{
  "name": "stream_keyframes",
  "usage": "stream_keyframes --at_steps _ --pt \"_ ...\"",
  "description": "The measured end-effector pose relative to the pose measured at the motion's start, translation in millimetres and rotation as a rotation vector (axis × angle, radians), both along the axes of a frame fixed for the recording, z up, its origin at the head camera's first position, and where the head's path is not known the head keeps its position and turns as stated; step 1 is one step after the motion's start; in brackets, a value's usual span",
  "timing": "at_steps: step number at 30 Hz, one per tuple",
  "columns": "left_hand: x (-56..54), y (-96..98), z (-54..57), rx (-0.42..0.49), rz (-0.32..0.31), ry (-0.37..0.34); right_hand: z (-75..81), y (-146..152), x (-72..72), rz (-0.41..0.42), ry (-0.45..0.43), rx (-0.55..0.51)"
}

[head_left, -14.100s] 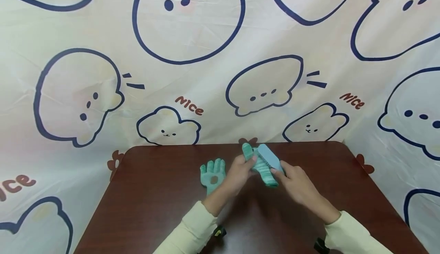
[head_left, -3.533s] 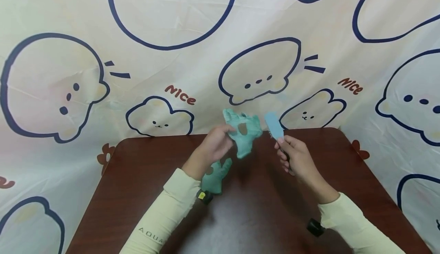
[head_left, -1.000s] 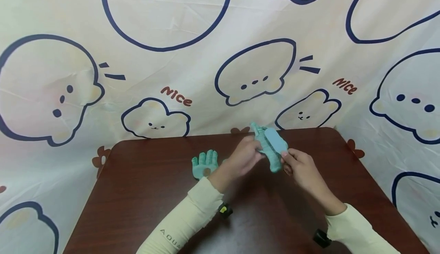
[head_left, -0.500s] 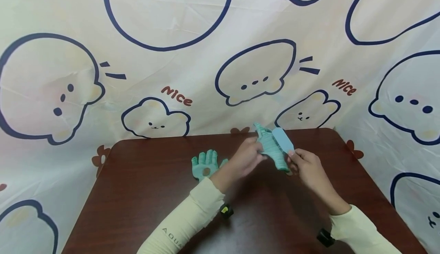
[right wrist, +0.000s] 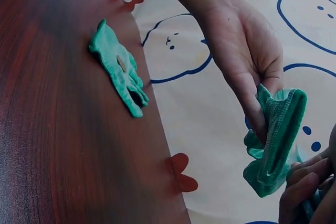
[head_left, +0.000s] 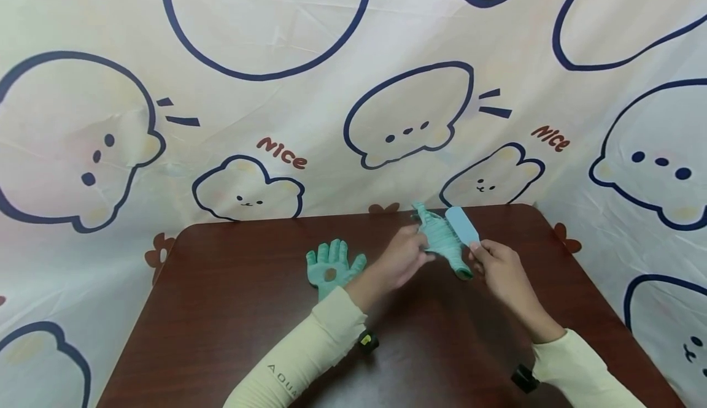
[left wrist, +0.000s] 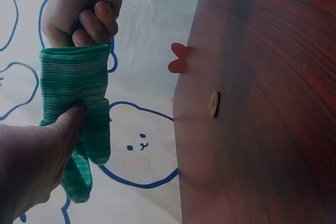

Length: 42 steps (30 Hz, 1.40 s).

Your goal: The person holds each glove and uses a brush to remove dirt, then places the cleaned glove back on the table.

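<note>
My left hand [head_left: 403, 257] pinches a green knitted glove [head_left: 442, 239] above the far part of the table, thumb on its striped face. In the left wrist view the glove [left wrist: 76, 77] hangs with its cuff up and fingers down, under the left thumb [left wrist: 65, 127]. My right hand [head_left: 502, 267] grips a brush with a pale blue head [head_left: 463, 226], which overlaps the glove's right edge; its handle is hidden in the fist. A second green glove [head_left: 330, 267] lies flat, fingers away from me, a brown round patch on its palm, partly behind my left forearm.
The dark brown wooden table [head_left: 265, 334] ends at a cartoon-print sheet [head_left: 309, 113] close behind the hands. A small brown object [left wrist: 214, 104] lies on the table in the left wrist view. Black wrist devices [head_left: 525, 378] sit under both sleeves.
Since 3.5 s ago the held glove has turned from its patched side to its striped side and come down. Over the last second the brush head has slid rightward across it to its edge.
</note>
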<state>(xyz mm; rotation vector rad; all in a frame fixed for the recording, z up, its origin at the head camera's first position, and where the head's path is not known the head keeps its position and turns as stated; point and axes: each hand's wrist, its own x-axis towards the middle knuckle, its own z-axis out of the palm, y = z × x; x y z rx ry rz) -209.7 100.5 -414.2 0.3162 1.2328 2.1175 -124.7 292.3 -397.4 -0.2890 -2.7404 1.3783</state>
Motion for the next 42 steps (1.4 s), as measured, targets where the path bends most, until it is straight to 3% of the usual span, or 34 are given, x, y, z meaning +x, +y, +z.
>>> stream_keyframes --at_steps 9,15,22,27,33,42 --pt "-2.0 -9.0 -2.5 0.024 0.021 0.026 -8.0 12 -7.3 -0.038 0.004 0.033" --pt "-5.9 -19.1 1.4 0.031 0.049 0.035 -8.8 15 -6.7 -0.028 -0.014 -0.039" --pt "-7.8 -25.2 4.2 0.045 0.047 0.037 4.1 -14 -3.1 0.086 -0.034 -0.234" --pt "-7.2 -28.6 8.9 0.085 0.031 0.049 4.3 -40 -6.3 0.161 -0.054 -0.294" --pt "-5.2 -35.7 18.3 0.053 0.039 0.080 4.6 -49 -11.6 0.123 0.024 -0.287" --pt "-4.5 -36.9 17.7 -0.029 0.072 0.022 2.8 -36 -15.6 0.088 0.044 -0.302"
